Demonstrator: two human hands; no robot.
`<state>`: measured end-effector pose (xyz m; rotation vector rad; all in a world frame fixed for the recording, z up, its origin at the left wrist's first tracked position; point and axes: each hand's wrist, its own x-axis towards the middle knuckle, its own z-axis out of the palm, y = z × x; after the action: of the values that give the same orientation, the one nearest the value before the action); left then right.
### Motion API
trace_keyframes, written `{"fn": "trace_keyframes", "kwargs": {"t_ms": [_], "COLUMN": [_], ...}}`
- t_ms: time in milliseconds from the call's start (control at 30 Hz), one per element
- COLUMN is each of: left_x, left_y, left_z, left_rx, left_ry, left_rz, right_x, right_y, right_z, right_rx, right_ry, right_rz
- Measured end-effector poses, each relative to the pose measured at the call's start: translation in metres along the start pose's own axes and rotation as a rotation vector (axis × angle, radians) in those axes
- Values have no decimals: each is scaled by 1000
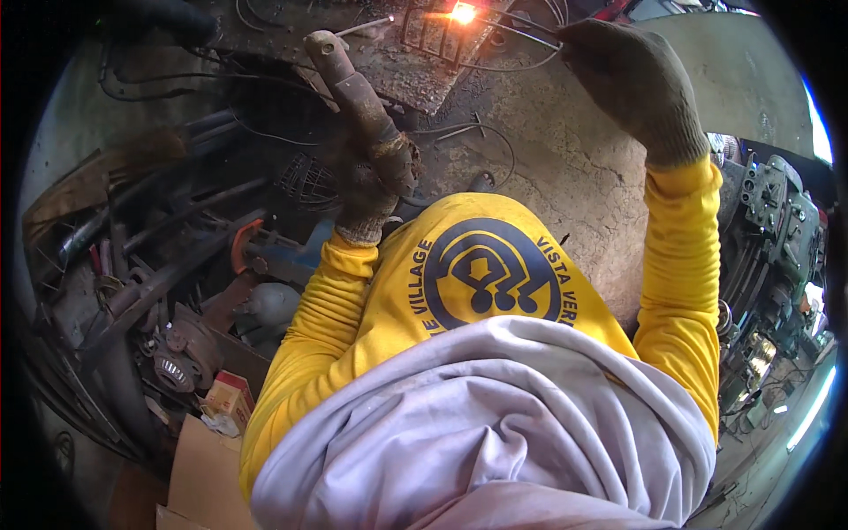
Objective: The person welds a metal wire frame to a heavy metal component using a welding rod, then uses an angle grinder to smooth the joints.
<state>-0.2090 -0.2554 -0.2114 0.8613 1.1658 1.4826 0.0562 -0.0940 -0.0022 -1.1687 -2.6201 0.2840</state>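
Note:
My left hand [364,205], in a dark work glove, is closed around a welding electrode holder [358,102]. A thin electrode [367,26] sticks out of the holder's head, its tip pointing right and standing apart from the glowing spot. My right hand [629,81], in a greyish-brown knit glove, pinches thin metal rods [521,34] at the upper right. These rods run left to a small wire frame [433,40] on a rusty metal work table [353,53]. One point of the frame, a hot spot [462,12], glows bright orange. The fingertips of my right hand are partly hidden.
A cable [499,141] loops over the stained concrete floor [574,168]. Scrap metal bars [159,230] and a round motor-like part [181,353] pile up at the left, beside a cardboard box [208,468]. Greasy machinery [777,212] stands at the right, below a pale sheet [742,79].

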Motion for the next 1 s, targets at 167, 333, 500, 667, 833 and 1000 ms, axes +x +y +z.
{"fn": "trace_keyframes", "kwargs": {"t_ms": [167,333,500,667,833,1000], "left_x": [-11,-12,1,-5,-2,9], "left_y": [7,-57,-35,-26,-24,-21], "left_z": [-6,-42,-34,-15,-8,-12], "left_rx": [561,-502,-1443,-1747,-1697,-2367], "left_ry": [49,-71,-333,42,-73,-398], "left_rz": [336,-247,-604,-771,-713,-1104], "right_x": [-22,-39,-37,-31,-43,-51], "right_y": [-18,-30,-43,-60,-68,-74], "right_z": [4,27,37,38,71,116], "right_rx": [70,97,-10,-119,177,622], "right_ry": [37,-6,25,18,3,-108], "right_rz": [48,112,95,87,128,247]}}
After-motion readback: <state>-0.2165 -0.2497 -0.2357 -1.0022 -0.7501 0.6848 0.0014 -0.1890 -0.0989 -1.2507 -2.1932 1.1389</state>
